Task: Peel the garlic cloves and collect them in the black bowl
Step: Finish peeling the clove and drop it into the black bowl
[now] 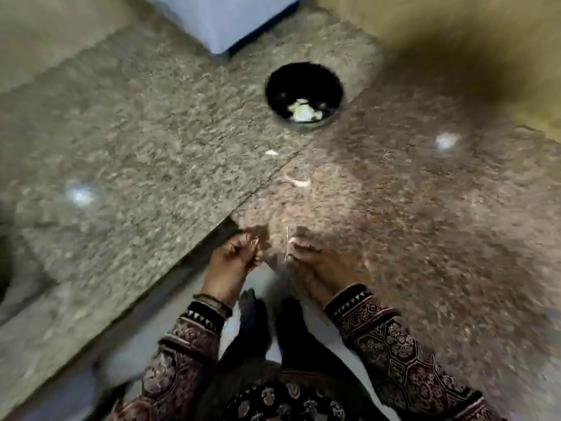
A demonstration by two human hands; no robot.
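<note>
Progress: partway, at a guess. From head view, saw several peeled cloves [303, 112] lying in bowl [274, 86], well ahead of both hands and slightly to the right. Noted scraps of peel [299, 181] on counter [151, 132] between hands and bowl. Found left hand [239, 253] and right hand [312, 259] close together but not touching, at counter's near edge. Pinched in right fingertips: a pale bit, likely a clove [293, 240], with a thin sliver [287, 247] standing beside it toward left hand, probably peel. Judged that clove not yet stripped or dropped in. Could not tell whether left hand's curled fingers held anything. Spotted no unpeeled stock anywhere, so could not gauge how much remained. Blurred throughout; bowl's contents too smeared to count. Cut off at top edge: a pale blue box [224, 22] beyond bowl. Hidden under patterned sleeves [394, 338]: both forearms.
</note>
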